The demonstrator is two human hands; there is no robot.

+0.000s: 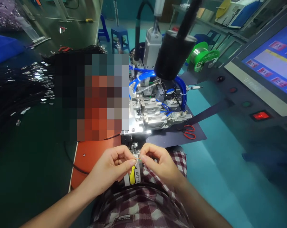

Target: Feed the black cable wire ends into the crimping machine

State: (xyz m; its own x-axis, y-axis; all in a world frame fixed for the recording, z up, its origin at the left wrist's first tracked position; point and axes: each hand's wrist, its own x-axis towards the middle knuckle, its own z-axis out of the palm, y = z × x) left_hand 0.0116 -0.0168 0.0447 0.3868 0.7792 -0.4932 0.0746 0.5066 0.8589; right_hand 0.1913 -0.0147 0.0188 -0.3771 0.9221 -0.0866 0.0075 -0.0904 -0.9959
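Observation:
My left hand (116,162) and my right hand (160,161) meet in front of my checked clothing. Thin wires (138,159) stretch across the small gap between them, pinched by the thumb and finger of each hand. The wire ends are hidden in my fingers. Just under the wires is a white label (138,180) with a yellow arrow and printed characters. Directly beyond my fingertips lies the near end of a metal machine (155,122) with small cylinders and blue air tubes (183,91).
Red-handled snips (189,132) lie on the dark plate right of the machine. An orange board (93,158) is at left, partly behind a pixelated patch. Black wire bundles (19,82) with shiny ends cover the dark table. A green spool (201,57) and control panel (259,79) stand right.

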